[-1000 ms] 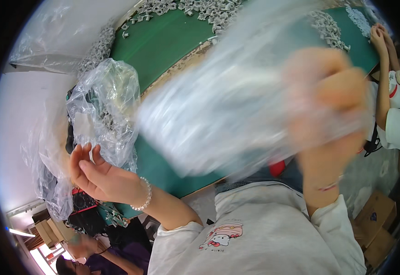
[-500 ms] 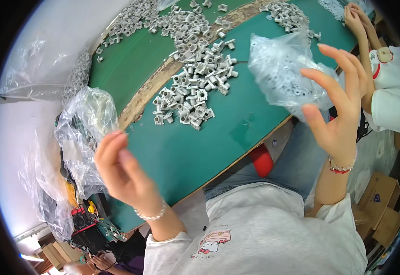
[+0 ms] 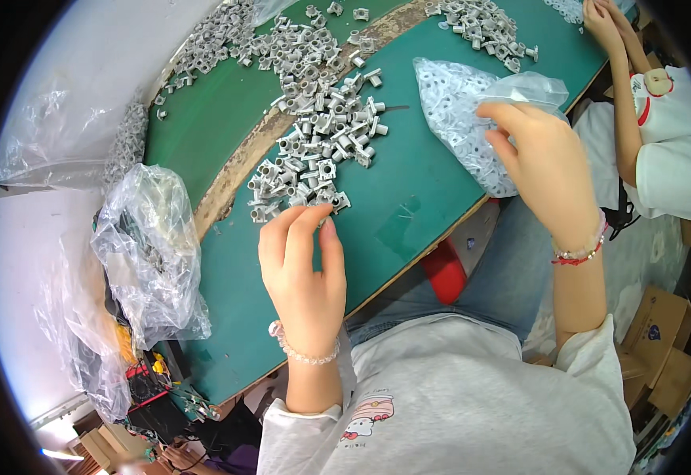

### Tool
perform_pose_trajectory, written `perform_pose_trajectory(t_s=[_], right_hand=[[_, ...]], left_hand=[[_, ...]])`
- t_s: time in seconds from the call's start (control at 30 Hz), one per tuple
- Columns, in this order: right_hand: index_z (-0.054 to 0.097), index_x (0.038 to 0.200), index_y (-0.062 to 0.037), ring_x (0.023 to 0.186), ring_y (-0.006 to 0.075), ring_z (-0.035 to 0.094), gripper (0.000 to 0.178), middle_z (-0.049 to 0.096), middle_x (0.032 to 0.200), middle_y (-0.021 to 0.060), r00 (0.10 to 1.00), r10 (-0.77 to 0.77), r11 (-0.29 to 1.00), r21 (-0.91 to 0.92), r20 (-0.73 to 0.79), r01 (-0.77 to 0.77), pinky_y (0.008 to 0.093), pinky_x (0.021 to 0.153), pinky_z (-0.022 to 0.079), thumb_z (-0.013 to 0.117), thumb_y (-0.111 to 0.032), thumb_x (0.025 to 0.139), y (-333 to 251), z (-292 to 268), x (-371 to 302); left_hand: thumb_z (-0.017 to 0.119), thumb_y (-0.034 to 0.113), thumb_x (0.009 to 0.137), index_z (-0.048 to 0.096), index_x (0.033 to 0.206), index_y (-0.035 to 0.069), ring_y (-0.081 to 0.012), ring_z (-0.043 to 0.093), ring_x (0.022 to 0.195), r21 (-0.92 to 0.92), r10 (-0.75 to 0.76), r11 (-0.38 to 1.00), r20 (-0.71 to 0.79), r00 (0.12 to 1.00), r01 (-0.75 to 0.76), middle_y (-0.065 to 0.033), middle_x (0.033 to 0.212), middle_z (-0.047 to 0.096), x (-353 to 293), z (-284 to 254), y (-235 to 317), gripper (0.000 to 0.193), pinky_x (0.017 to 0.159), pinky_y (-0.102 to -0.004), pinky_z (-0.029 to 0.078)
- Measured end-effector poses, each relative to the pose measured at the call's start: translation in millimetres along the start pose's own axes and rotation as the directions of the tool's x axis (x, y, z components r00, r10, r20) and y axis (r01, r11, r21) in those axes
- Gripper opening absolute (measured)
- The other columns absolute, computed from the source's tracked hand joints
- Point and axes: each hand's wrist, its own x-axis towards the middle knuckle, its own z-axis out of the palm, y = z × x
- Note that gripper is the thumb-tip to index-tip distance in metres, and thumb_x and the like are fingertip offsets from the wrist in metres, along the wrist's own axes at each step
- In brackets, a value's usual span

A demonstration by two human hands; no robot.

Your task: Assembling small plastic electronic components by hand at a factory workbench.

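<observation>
At the near edge of a pile of grey metal socket-like fittings [image 3: 314, 150], my left hand [image 3: 306, 273] has its fingers bent and apart. Its index fingertip and thumb reach the nearest fittings, with a small gap between them. A clear plastic bag [image 3: 460, 119] full of flat, whitish ring-shaped pieces lies on the green table to the right, its mouth toward my right hand [image 3: 547, 162]. That hand hovers over the bag's opening, index finger and thumb apart, with nothing visible between them. Its other fingers are partly hidden.
More fittings [image 3: 484, 28] lie in a heap on the far right of the green table [image 3: 282, 340]. A crumpled clear bag [image 3: 151, 245] rests at the left. Another person's hands [image 3: 607, 28] work at the far right corner. Cardboard boxes [image 3: 654, 324] stand on the floor.
My left hand has moved right and forward to the pile. My right hand has moved left and down over the bag, which now lies flatter. The whole view has shifted slightly.
</observation>
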Motion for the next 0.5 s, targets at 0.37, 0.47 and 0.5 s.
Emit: perform_pose_trajectory(t_s=[0.37, 0.47, 0.5], right_hand=[[0.065, 0.088, -0.0085, 0.075, 0.0318, 0.06, 0.011, 0.059, 0.084, 0.0115, 0.994, -0.107, 0.991, 0.079, 0.039, 0.104, 0.0404, 0.065, 0.048, 0.067, -0.011, 0.077, 9, 18, 17], [0.064, 0.086, -0.0075, 0.078, 0.0315, 0.06, 0.01, 0.058, 0.082, 0.0106, 0.981, -0.187, 0.981, 0.034, -0.05, 0.189, 0.041, 0.068, 0.048, 0.067, -0.011, 0.077, 16, 33, 37], [0.064, 0.086, -0.0075, 0.078, 0.0315, 0.06, 0.01, 0.058, 0.082, 0.0106, 0.981, -0.186, 0.981, 0.036, -0.053, 0.188, 0.041, 0.068, 0.048, 0.067, -0.011, 0.077, 16, 33, 39]], left_hand=[[0.065, -0.004, 0.077, 0.065, 0.095, 0.004, -0.0263, 0.058, 0.087, 0.003, -0.048, 0.999, -0.046, 0.998, 0.048, -0.0104, 0.096, 0.06, 1, 11, -5, 0.02, 0.076, -0.0352, 0.047], [0.064, -0.003, 0.08, 0.065, 0.094, 0.003, -0.0236, 0.059, 0.084, -0.012, -0.035, 0.999, -0.078, 0.996, 0.034, -0.0102, 0.096, 0.061, 3, 15, -5, 0.016, 0.073, -0.0332, 0.047], [0.062, -0.003, 0.082, 0.065, 0.093, 0.002, -0.021, 0.059, 0.082, -0.012, -0.015, 1.0, -0.092, 0.996, 0.013, -0.0099, 0.096, 0.062, 2, 16, -7, 0.012, 0.071, -0.0312, 0.047]])
